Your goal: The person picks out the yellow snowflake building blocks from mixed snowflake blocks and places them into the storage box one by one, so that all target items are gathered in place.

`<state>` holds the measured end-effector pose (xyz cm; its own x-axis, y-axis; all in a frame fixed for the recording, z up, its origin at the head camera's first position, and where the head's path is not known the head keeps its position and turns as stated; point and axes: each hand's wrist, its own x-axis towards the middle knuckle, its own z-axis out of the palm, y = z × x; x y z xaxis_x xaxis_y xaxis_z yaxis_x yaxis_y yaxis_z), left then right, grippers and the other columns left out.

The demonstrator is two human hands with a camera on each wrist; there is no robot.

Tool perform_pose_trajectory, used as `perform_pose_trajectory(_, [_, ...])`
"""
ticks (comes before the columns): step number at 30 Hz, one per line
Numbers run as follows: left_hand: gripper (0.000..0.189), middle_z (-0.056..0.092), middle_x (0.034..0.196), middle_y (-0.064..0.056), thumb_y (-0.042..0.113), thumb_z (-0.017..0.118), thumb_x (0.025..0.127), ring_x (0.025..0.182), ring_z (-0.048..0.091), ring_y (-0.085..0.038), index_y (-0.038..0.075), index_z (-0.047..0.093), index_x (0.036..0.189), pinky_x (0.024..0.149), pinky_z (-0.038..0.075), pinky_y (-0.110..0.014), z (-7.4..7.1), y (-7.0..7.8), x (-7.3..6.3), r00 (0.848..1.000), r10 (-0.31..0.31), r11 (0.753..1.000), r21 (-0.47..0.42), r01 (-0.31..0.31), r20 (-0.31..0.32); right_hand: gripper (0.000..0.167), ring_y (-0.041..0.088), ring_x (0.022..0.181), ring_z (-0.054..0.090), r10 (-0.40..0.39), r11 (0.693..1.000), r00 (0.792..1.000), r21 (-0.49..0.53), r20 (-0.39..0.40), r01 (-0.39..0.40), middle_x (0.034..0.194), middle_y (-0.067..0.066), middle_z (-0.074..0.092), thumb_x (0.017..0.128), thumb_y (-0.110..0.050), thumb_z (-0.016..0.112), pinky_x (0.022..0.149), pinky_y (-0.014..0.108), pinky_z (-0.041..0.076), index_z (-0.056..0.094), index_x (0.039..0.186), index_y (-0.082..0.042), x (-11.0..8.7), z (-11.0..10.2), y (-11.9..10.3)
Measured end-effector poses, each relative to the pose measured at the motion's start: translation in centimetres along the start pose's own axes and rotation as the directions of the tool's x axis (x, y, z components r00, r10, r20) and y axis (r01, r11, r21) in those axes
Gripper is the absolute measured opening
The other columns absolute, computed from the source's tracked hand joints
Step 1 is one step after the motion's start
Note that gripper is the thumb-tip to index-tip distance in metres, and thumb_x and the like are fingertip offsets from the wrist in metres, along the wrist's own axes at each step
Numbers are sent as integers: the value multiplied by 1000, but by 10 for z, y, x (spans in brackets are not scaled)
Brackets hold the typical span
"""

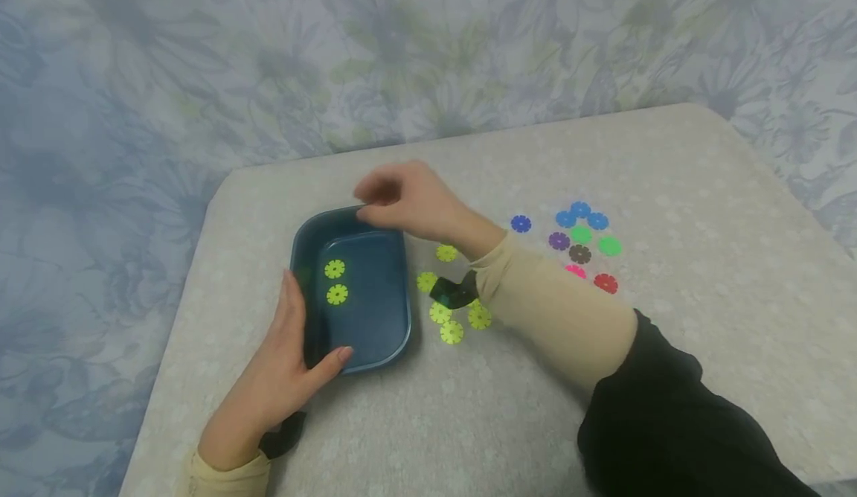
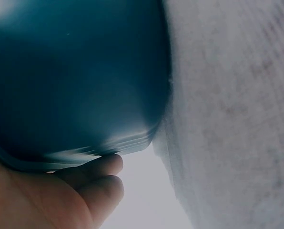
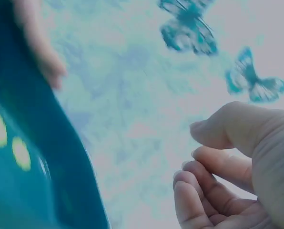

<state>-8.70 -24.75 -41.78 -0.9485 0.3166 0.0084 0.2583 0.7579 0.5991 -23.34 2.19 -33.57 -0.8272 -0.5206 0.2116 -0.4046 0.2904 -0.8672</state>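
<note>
A dark blue plastic tray [image 1: 364,311] stands on the table's left part, with two yellow notched discs [image 1: 337,295] lying flat inside it. My left hand [image 1: 277,367] holds the tray by its near left corner, thumb at the near rim and fingers along the left side. In the left wrist view, fingertips [image 2: 111,164] touch the tray's outer wall. Over the far right corner of the tray is my right hand [image 1: 418,203], its fingers loosely curled. The right wrist view shows thumb and fingers [image 3: 220,126] slightly apart, with nothing visible between them.
Several yellow discs [image 1: 451,332] lie right of the tray, partly under my right forearm. Farther right are several blue discs [image 1: 580,210], green discs [image 1: 609,245], a brown disc [image 1: 579,254], a purple disc [image 1: 559,241] and a red disc [image 1: 605,283]. A patterned wall [image 1: 402,50] borders the table's far edge.
</note>
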Motion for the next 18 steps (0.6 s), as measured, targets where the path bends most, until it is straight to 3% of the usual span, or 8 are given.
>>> perform_pose_trajectory(5, [125, -27, 169, -2, 47, 75, 93, 159, -9, -31, 17, -24, 161, 122, 14, -64, 0, 1, -3, 1000, 0, 1000, 26, 0, -5, 29, 19, 104, 65, 157, 988, 983, 9, -93, -156, 119, 8, 71, 92, -16, 77, 92, 35, 55, 74, 118, -7, -27, -34, 41])
perform_pose_trajectory(11, [124, -27, 169, -3, 46, 75, 93, 159, -9, -31, 16, -24, 161, 123, 12, -63, -4, 1, -7, 1000, -9, 1000, 26, 8, 7, 36, 24, 107, 64, 323, 946, 941, 14, -104, -324, 120, 10, 71, 92, -19, 75, 94, 39, 53, 72, 124, -2, -53, -41, 91])
perform_pose_trajectory(14, [123, -26, 170, -3, 44, 75, 93, 159, -9, -31, 15, -23, 161, 124, 12, -61, -6, -1, -9, 1000, -5, 1000, 25, 5, -2, 38, 23, 108, 63, 350, 936, 930, 9, -109, -351, 121, 9, 71, 92, -20, 76, 95, 39, 52, 71, 125, -4, -58, -40, 105])
perform_pose_trajectory(18, [122, -25, 170, -3, 43, 75, 94, 159, -9, -31, 15, -23, 162, 123, 11, -63, -6, -3, -10, 1000, -5, 1000, 10, 5, -10, 38, 23, 105, 62, 323, 944, 942, -42, -90, -328, 117, 10, 71, 89, -16, 77, 94, 39, 52, 72, 124, -4, -57, -40, 115])
